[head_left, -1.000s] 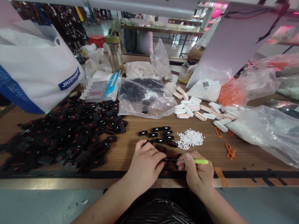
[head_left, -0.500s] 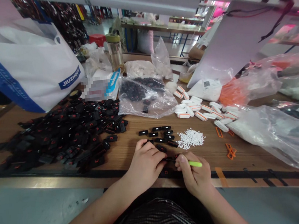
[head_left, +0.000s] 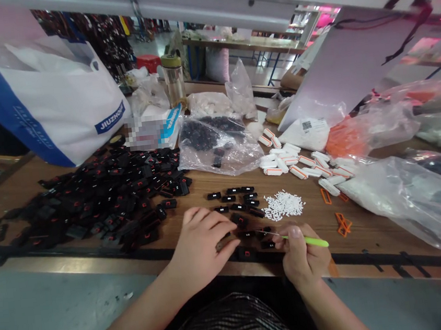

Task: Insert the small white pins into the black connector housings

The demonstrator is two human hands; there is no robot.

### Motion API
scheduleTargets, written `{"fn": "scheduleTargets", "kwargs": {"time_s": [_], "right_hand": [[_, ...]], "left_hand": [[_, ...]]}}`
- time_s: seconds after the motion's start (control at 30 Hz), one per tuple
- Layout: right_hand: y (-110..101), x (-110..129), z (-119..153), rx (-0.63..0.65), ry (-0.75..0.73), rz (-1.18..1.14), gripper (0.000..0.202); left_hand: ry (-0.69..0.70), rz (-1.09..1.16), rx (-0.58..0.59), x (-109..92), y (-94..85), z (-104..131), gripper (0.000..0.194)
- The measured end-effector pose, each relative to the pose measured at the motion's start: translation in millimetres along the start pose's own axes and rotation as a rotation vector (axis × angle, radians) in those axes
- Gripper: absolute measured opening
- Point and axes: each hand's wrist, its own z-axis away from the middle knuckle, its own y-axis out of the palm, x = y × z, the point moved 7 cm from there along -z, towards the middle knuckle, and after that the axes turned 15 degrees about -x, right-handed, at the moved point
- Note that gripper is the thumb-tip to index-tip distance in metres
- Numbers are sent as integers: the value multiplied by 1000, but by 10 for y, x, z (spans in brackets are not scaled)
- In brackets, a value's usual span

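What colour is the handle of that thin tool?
The handle is bright yellow-green, seen best in the head view.

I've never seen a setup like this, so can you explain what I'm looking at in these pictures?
There's no robot here: these are a person's two bare hands at work. Every picture comes from one camera worn on the head, looking forward and down.

The right hand holds a thin pointed tool with a lime-green handle. The left hand curves beside some small black parts; whether it grips one is hard to see.

On the wooden table lie a big black heap at left, a pile of tiny white pieces near the middle, and, further right, white-and-orange pieces and orange frames. Behind them stand plastic bags and a bottle.
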Motion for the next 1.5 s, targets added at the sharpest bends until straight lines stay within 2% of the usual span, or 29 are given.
{"fn": "scheduleTargets", "kwargs": {"time_s": [0.1,0.23,0.3,0.43,0.5,0.7,0.97,1.5], "right_hand": [[14,18,8,-23,13,-44,40],[31,110,4,21,-34,-106,36],[95,164,12,105,-42,-86,33],[363,233,108,360,15,-11,27],[460,246,154,402,53,-22,25],[552,255,204,386,3,-4,24],[511,253,188,338,-30,13,27],[537,264,200,354,-64,67,24]], "left_hand": [[-54,-85,-38,97,-138,140,16],[-68,-114,-48,127,-73,291,20],[-64,-111,-68,114,-23,313,17],[-61,-62,-84,97,32,307,13],[-78,-24,-84,117,43,306,12],[-112,29,-100,201,89,345,15],[-118,20,-106,210,102,358,15],[-121,24,-99,221,110,350,15]]}}
